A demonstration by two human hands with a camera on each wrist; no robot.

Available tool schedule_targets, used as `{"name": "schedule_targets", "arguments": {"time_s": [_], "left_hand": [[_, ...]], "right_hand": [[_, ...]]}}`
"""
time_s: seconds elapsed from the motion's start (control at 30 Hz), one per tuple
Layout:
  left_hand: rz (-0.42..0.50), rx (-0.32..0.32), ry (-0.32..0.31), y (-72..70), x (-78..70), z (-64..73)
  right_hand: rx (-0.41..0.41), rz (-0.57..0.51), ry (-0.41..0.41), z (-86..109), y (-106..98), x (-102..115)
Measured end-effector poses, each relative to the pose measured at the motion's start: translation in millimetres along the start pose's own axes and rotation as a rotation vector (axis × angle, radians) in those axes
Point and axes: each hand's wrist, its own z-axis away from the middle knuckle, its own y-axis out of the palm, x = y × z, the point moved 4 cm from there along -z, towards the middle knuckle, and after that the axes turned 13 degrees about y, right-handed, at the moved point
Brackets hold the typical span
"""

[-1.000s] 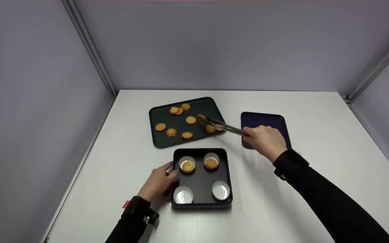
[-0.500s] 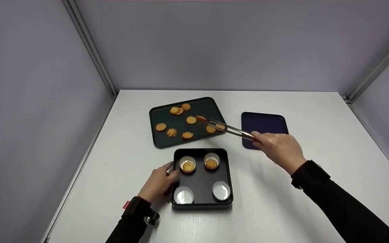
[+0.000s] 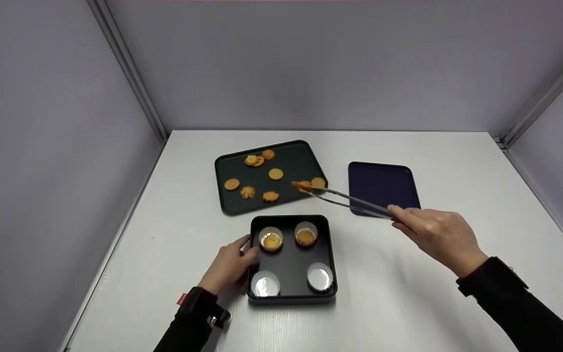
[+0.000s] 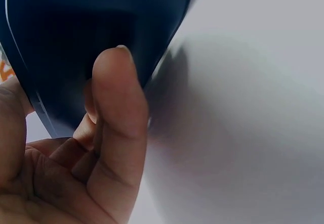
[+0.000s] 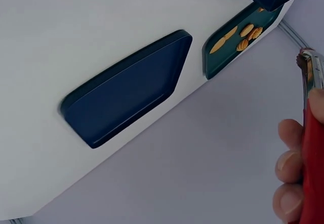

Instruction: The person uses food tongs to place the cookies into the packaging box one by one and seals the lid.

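My left hand [image 3: 227, 264] grips the left wall of a dark square baking pan [image 3: 291, 264]; in the left wrist view its fingers [image 4: 119, 102] lie against the outside of the pan. Two far paper cups [image 3: 271, 232] in the pan each hold a cookie, while two near cups [image 3: 266, 286] show bare bottoms. My right hand [image 3: 438, 239] holds metal tongs [image 3: 355, 201] by their red handle [image 5: 315, 168]. Between the tips is an orange-brown cookie [image 3: 299, 186], over the near right part of the green tray [image 3: 293, 156], overlapping cookies there.
Several cookies [image 3: 276, 174], round and flower-shaped, lie spread on the green tray behind the pan. A flat dark blue tray [image 3: 381, 183] stands at the back right, close to the tongs. Grey walls [image 3: 311, 68] enclose the white table [image 3: 457, 195].
My right hand has drawn back toward the near right with the tongs. The cookie at their tips has shifted slightly nearer and right. My left hand and the pan stay where they were.
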Motion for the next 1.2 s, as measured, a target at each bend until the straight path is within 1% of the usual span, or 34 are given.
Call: {"name": "schedule_targets", "arguments": {"time_s": [0.13,0.23,0.43,0.6,0.77,0.83,1.07,1.2], "left_hand": [[0.003,-0.004,0.002,0.3,-0.8,0.1],[0.009,-0.003,0.002,0.2,-1.5,0.0],[0.015,0.002,-0.023,0.7,-0.7,0.4],[0.015,-0.001,-0.027,1.4,1.6,-0.1],[0.015,-0.008,-0.029,0.9,2.5,-0.7],[0.008,-0.011,-0.021,0.8,2.7,-1.1],[0.001,-0.02,0.002,0.4,2.3,-1.4],[-0.002,-0.02,0.011,-0.3,1.2,-1.2]], "right_hand": [[-0.003,-0.023,-0.006,9.7,-14,0],[-0.003,-0.033,-0.025,15.9,-25,2],[0.005,-0.088,-0.047,24.0,-45,4],[0.035,-0.116,-0.062,24.7,-62,5],[0.063,-0.126,-0.114,22.9,-76,9],[0.066,-0.122,-0.139,22.7,-81,11],[0.099,-0.112,-0.204,23.5,-92,20],[0.141,-0.098,-0.194,24.4,-96,22]]}}
